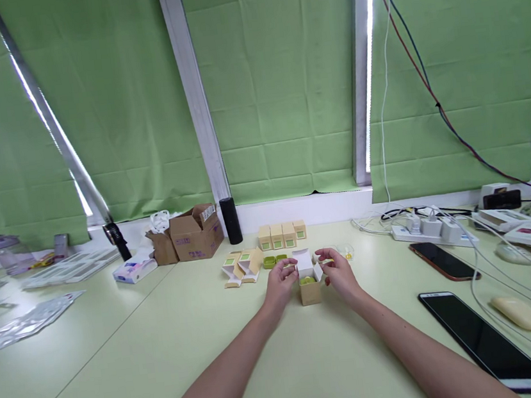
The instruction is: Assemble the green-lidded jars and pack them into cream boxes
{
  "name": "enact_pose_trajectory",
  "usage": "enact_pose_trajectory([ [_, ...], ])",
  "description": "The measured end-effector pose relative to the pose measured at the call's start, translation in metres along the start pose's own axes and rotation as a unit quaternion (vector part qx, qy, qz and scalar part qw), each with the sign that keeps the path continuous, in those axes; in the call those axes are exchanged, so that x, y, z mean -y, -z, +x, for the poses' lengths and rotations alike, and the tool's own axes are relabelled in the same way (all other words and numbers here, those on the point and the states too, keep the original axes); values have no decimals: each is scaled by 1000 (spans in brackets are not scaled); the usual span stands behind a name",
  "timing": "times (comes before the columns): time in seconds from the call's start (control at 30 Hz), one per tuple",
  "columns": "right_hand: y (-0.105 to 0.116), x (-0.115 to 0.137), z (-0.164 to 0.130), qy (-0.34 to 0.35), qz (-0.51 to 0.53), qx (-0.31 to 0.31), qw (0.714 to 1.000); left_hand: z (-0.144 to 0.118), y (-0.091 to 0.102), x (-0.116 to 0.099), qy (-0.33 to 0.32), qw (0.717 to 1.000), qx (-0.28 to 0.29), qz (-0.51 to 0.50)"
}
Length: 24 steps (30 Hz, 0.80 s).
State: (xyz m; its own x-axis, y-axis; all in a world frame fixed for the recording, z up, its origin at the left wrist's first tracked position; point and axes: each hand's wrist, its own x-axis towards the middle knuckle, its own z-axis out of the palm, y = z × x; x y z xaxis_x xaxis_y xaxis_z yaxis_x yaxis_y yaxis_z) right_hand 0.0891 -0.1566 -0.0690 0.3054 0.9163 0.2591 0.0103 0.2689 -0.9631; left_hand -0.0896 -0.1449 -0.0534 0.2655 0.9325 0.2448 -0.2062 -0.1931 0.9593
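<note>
— Where are our hands?

— Both are at the small open carton, which stands upright on the pale green surface in front of us. Our left hand touches its left side, fingers curled narrow at the raised white flap. Our right hand is at the right flap, fingers pinched close; whether they grip it, we cannot tell.

— What's inside?

— A green item shows in the opening.

— And nearby?

— Just behind, two green pots, two flattened cartons, and a row of four closed cartons. A dark tablet lies well to the right.
</note>
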Motion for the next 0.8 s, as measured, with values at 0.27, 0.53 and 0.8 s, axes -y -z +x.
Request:
enact_pose_trajectory([
  [0.27,-2,9,-6,-35,25,28,999,-4,-2,1,13,999,18,28],
  [0.53,-3,8,-7,-54,34,39,997,-4,-5,3,17,999,28,44],
  [0.8,-5,8,-11,-56,50,54,996,-6,-6,-1,18,999,31,37],
])
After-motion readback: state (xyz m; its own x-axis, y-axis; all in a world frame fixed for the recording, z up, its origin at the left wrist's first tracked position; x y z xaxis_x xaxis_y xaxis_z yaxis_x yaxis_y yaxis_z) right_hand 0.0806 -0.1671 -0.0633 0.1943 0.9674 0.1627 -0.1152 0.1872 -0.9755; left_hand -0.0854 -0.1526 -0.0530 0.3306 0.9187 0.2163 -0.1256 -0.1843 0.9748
